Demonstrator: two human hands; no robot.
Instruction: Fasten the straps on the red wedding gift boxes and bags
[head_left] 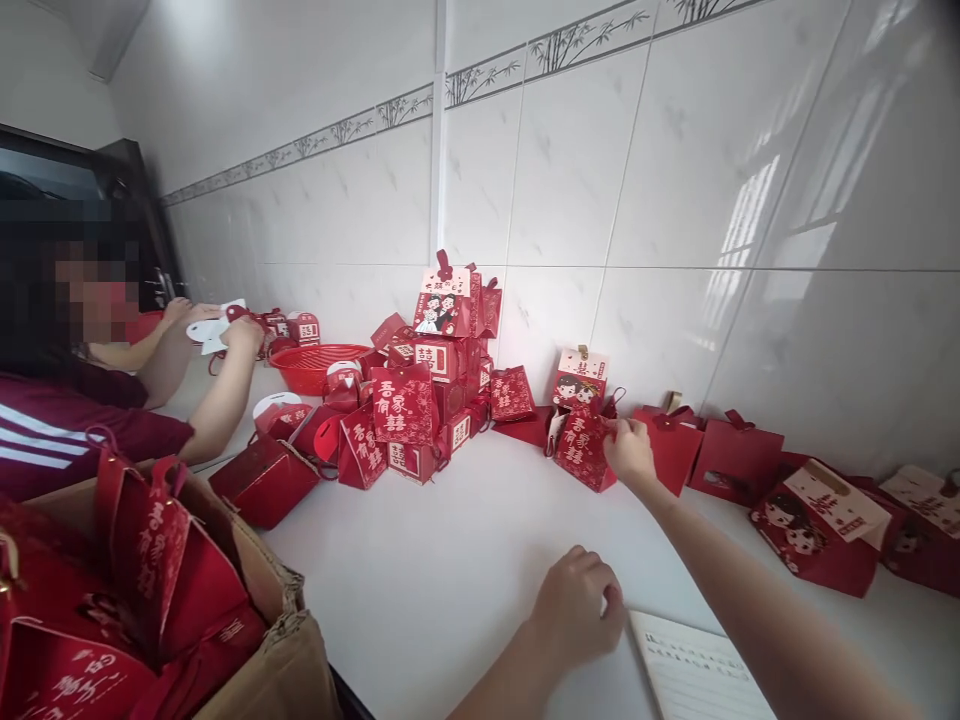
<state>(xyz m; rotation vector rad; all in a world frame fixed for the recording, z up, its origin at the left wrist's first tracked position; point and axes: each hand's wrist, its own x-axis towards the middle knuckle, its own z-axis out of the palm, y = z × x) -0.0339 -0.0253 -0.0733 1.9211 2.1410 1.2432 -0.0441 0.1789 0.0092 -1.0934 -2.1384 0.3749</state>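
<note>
My right hand (631, 452) reaches forward and pinches the upper right edge of a red gift box (585, 452) with white Chinese characters. The box stands tilted on the white table, in front of a box with two cartoon figures (580, 378). Resting on the table nearer to me, my left hand (576, 605) has its fingers curled in, with a small gap by the thumb and no object visible in it. An open notebook (697, 665) with handwriting lies just right of that hand, partly behind my right forearm.
A pile of red gift boxes (405, 405) rises mid-table, and more boxes (735, 455) line the wall at right. A cardboard carton (281, 640) full of red boxes stands front left. Behind it, another person (90, 425) handles white and red pieces near a red basket (311, 365).
</note>
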